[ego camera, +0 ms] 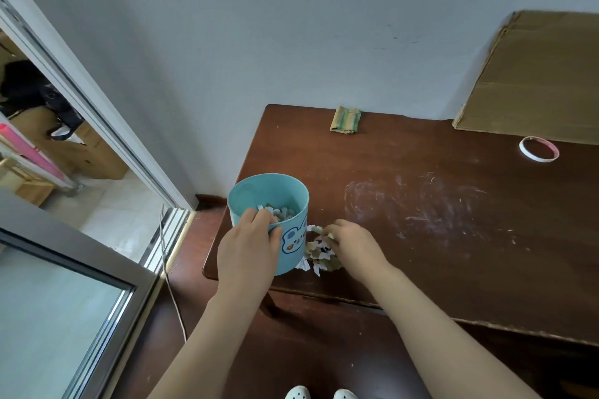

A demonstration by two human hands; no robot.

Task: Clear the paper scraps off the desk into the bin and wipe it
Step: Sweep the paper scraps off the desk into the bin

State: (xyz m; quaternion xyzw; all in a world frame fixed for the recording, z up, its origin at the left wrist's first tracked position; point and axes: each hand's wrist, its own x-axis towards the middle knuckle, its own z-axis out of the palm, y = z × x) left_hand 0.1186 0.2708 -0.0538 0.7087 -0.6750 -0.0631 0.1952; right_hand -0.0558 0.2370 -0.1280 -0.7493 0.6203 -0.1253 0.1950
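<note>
Down at the near left corner of the dark brown wooden desk (431,256), torn white and tan paper scraps (319,256) lie heaped, touching a round blue plastic bin (252,194) with more scraps inside. The right hand (353,241) curls over the heap. The left hand (249,246) grips the bin's rim. White smears mark the desk. A striped folded cloth (345,119) lies by the grey wall (259,42).

Home rm: wood desk (421,253), sliding door (97,120).

Both forearms extended: left hand (249,246) grips the bin (293,238) rim, right hand (353,243), palm down, curls round scraps (319,256).
</note>
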